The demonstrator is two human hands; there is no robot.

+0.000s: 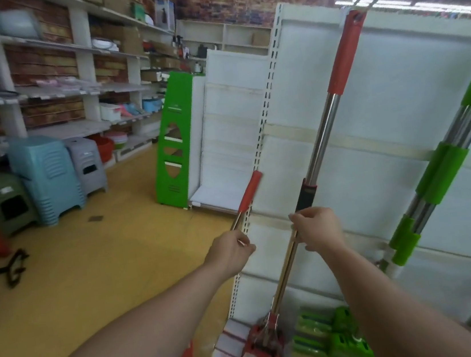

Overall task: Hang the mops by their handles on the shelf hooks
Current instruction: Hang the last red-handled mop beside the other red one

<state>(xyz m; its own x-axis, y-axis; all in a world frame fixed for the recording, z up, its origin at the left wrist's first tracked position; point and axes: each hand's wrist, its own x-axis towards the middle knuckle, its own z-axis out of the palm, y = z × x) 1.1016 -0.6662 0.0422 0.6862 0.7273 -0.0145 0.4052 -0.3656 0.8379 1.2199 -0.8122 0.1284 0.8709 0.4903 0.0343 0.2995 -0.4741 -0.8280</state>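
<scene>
The left hand (232, 252) is closed tight round the thin metal pole of the second mop (250, 190), holding it just below its red end sleeve. That pole slants up and to the right, with its top beside the slotted edge of the white shelf panel (384, 113). The right hand (319, 233), just to the right, has fingers and thumb curled round the pole of the hung mop (321, 131), right under its black collar (305, 196). That mop runs long and nearly upright. Its red head (264, 351) is low and near, and its red top sleeve reaches the panel's top edge, where it seems to be hooked, though blur hides the hook. The second mop's top sits far below that edge, so it probably needs a long lift up and right. Green mops (443, 175) hang further right.
</scene>
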